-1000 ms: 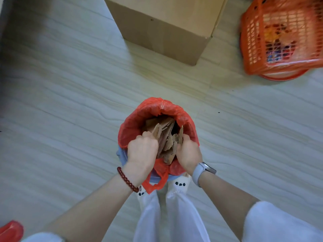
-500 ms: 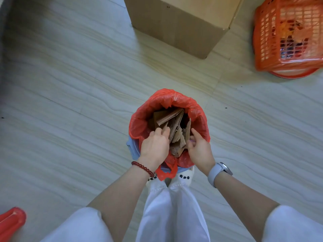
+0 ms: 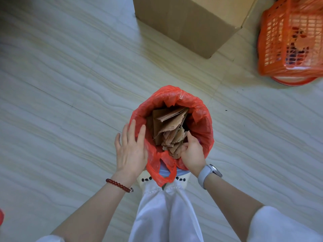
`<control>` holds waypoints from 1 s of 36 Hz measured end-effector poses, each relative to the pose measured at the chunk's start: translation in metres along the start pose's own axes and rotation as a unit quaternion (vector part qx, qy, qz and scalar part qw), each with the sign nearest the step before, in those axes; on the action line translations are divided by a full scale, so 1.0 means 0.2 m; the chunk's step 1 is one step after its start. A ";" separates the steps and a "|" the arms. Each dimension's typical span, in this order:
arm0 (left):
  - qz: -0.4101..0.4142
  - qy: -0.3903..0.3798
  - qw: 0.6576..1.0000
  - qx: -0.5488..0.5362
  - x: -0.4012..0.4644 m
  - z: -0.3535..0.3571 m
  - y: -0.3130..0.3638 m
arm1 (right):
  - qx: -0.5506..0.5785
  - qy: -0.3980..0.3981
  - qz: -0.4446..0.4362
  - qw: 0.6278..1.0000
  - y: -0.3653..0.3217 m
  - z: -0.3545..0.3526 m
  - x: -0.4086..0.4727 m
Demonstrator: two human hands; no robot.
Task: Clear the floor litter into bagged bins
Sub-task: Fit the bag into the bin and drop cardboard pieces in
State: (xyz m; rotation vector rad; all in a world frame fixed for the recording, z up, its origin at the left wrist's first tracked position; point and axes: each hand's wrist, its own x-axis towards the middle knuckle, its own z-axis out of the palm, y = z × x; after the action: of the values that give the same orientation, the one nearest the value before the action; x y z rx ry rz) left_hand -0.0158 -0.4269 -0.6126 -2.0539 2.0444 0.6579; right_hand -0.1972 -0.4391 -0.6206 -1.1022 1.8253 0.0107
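A small bin lined with a red plastic bag (image 3: 202, 123) stands on the floor right in front of my feet. Torn brown cardboard pieces (image 3: 167, 130) fill it, standing on end. My left hand (image 3: 130, 149) lies flat with straight fingers against the bag's left rim. My right hand (image 3: 191, 152) reaches into the bin's near right side, its fingers curled round the cardboard pieces. A loose bag handle (image 3: 162, 170) hangs over the near rim.
A large cardboard box (image 3: 188, 23) stands on the pale floor beyond the bin. An orange mesh basket (image 3: 293, 37) holding colourful items sits at the upper right on a red lid. A red object (image 3: 1, 217) shows at the lower left edge.
My left hand has come out of the bin and now lies flat on the bag's left rim. My right hand has stayed in the cardboard, curling round it.
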 end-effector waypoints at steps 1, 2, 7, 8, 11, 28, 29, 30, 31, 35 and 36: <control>-0.014 -0.001 1.000 -0.007 0.02 -0.01 0.00 | 0.016 -0.014 -0.006 1.000 -0.01 0.00 0.02; -0.026 -0.002 1.000 -0.016 0.04 -0.01 -0.01 | 0.018 -0.017 -0.019 1.000 -0.03 0.00 0.03; -0.030 -0.006 0.997 -0.066 0.17 -0.04 -0.04 | -0.016 0.174 -0.052 0.983 -0.05 -0.05 0.06; -0.019 -0.003 0.998 -0.067 0.20 -0.05 -0.04 | -0.026 0.211 -0.034 0.977 -0.04 -0.07 0.05; 0.005 -0.008 0.996 -0.085 0.28 -0.08 -0.02 | -0.001 0.208 0.103 0.973 0.02 -0.12 0.05; -0.136 -0.047 0.971 -0.191 -0.04 -0.11 -0.31 | -0.058 0.060 0.006 0.996 -0.02 -0.19 -0.13; -0.156 -0.036 0.966 -0.202 -0.10 -0.12 -0.33 | -0.076 0.048 -0.018 0.996 -0.05 -0.20 -0.14; -0.172 -0.025 0.963 -0.207 -0.15 -0.11 -0.34 | -0.091 0.041 -0.037 0.994 -0.08 -0.21 -0.15; -0.195 -0.011 0.957 -0.214 -0.22 -0.13 -0.35 | -0.112 0.029 -0.060 0.991 -0.12 -0.22 -0.17; -0.285 0.068 0.924 -0.247 -0.58 -0.21 -0.39 | -0.176 -0.009 -0.147 0.973 -0.30 -0.20 -0.33; -0.305 0.087 0.914 -0.253 -0.67 -0.23 -0.39 | -0.188 -0.013 -0.170 0.967 -0.35 -0.19 -0.37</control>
State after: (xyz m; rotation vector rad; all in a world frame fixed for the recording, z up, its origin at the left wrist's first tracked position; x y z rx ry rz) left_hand 0.0743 -0.3206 -0.5305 -2.9313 1.2266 0.9629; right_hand -0.1686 -0.4468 -0.5154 -1.6652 1.6266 0.1741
